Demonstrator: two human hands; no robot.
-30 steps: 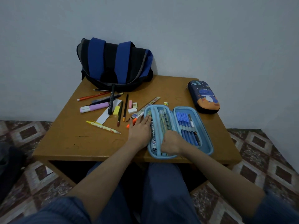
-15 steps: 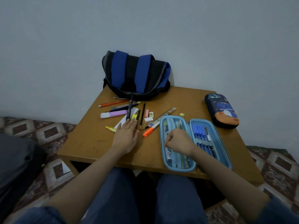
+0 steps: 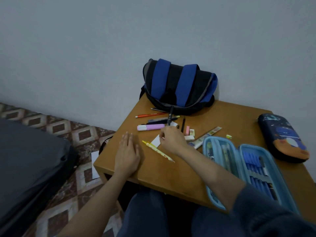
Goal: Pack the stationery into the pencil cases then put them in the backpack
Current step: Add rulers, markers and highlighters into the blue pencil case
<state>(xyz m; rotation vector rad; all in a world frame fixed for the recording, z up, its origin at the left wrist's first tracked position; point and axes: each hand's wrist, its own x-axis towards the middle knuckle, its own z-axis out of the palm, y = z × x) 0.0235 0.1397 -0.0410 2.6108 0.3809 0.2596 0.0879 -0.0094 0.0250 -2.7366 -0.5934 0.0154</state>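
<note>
An open light blue pencil case (image 3: pixel 238 152) lies at the table's front right, with blue pens in its right half. A shut dark blue pencil case (image 3: pixel 282 137) lies further right. The black and blue backpack (image 3: pixel 179 86) leans on the wall at the back. Loose stationery lies between them: a pink highlighter (image 3: pixel 150 127), a black marker (image 3: pixel 170 116), a yellow pencil (image 3: pixel 157 150), an orange pencil (image 3: pixel 148 115), a ruler (image 3: pixel 211 132) and erasers (image 3: pixel 189 138). My left hand (image 3: pixel 128 151) rests flat on the table. My right hand (image 3: pixel 171 141) hovers curled at the marker's near end; any grip is hidden.
The wooden table (image 3: pixel 153 173) is small, and its left and front edges are close to my hands. A dark grey bulky object (image 3: pixel 25 159) fills the floor at left. A white paper (image 3: pixel 94 165) lies on the patterned floor beside the table. A white slip (image 3: pixel 155 141) lies under my right hand.
My right hand left the light blue pencil case and crossed left to the loose stationery. My left hand slid left and lies flat. The view has swung left.
</note>
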